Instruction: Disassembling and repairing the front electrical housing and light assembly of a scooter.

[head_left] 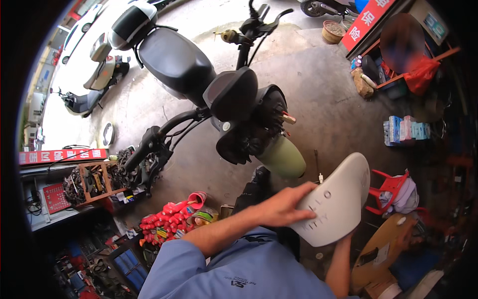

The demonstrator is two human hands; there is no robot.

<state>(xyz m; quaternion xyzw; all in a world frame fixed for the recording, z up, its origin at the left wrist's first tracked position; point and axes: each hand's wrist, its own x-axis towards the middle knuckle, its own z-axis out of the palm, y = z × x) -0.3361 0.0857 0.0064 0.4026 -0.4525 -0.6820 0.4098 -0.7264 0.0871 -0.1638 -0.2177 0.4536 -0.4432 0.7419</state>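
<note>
A cream-white plastic scooter panel, curved and marked with raised lettering, is held up in front of my body. My left hand grips its left edge, the thumb on the outer face and fingers along the rim. Below the panel my right forearm reaches up behind it; the right hand's fingers are hidden there. Ahead stands an electric scooter with a grey seat. Its front is turned toward me, with dark inner parts and wiring exposed above an olive-green front fender. The panel is apart from the scooter.
Red plastic bottles cluster at left, near a wooden parts tray. On the right are a red stool with cloth on it, stacked small boxes and a tan panel. Another scooter is parked at the far left.
</note>
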